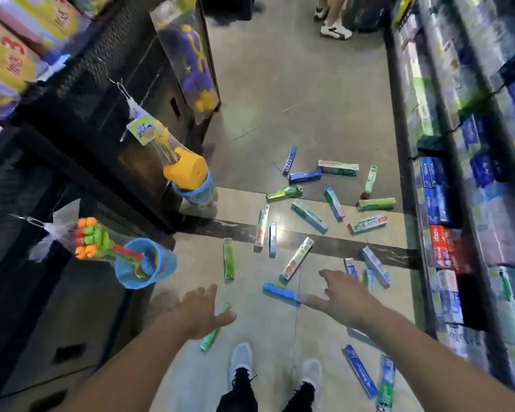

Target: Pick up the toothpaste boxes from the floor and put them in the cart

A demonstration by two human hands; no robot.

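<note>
A: Head view: toothpaste boxes (309, 217) scattered over the floor (295, 114), 12 to 3 o'clock of the shoes (241, 356). No cart in frame.
B: Hands?
A: Left hand (201, 312) and right hand (341, 295) both spread, holding nothing.
B: Risk?
A: Stepping on the boxes near the feet probably crushes them.

**Dim aisle, bright glare, smeared edges**

The aisle is lit from overhead, moderately and unevenly. A hard white glare sits on the polished floor (280, 233) beside a dark stripe. The black rack (81, 120) on the left swallows light and looks almost featureless. Wide-angle distortion bends the shelves (473, 144) on the right, and their packaging smears with motion blur. Both hands are soft-edged; the right hand (344, 295) blurs most at its fingers.
</note>
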